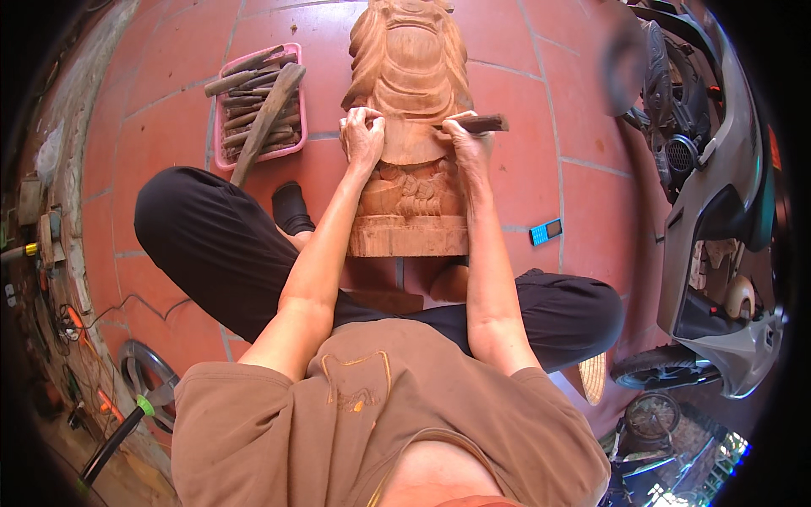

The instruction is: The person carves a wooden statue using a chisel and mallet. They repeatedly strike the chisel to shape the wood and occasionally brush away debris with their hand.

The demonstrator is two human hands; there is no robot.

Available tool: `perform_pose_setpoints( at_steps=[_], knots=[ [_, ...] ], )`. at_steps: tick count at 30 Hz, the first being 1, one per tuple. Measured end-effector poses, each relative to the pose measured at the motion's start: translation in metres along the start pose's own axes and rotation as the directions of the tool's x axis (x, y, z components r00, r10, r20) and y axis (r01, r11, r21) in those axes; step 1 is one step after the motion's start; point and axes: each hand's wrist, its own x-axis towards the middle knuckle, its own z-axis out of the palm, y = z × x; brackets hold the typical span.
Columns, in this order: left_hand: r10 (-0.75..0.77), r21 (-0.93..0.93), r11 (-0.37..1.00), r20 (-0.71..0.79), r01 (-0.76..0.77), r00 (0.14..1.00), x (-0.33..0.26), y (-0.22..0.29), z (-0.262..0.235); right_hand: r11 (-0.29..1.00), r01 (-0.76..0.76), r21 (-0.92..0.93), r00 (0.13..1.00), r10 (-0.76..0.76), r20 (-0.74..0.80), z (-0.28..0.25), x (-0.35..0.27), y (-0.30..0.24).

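Observation:
A carved wooden statue (418, 76) lies on its back in front of me, its rounded folds facing up and its flat base (409, 237) nearest my legs. My left hand (363, 135) rests against its left edge with the fingers curled; anything inside them is hidden. On the opposite edge my right hand (470, 145) is closed around a carving chisel (483, 124). The chisel's dark wooden handle sticks out to the right, and its thin end points left over the statue.
To the left, a pink plastic basket (218, 139) holds several wooden-handled tools, with a long wooden club (269, 125) leaning across it. A blue phone (546, 231) lies on the red tiles at right. Beyond stands a motorbike (718, 220). A cable (139, 300) runs along the left floor.

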Motion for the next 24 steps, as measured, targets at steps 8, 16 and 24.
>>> perform_pose_setpoints(
  at_steps=[8, 16, 24],
  knots=[
    [0.002, -0.007, 1.0, 0.003, -0.002, 1.0, 0.001, -0.001, 0.0, 0.961, 0.209, -0.179, 0.971, -0.226, -0.083, 0.012, -0.007, 0.002],
    [0.009, -0.007, 1.0, 0.007, -0.009, 1.0, -0.001, 0.0, 0.001, 0.998, 0.058, -0.028, 0.996, -0.059, -0.064, 0.003, -0.001, -0.004],
    [0.131, 0.006, 0.991, -0.057, -0.131, 0.99, 0.0, -0.013, 0.002, 0.996, 0.051, -0.074, 0.998, -0.048, 0.048, 0.014, -0.012, -0.023]
  ],
)
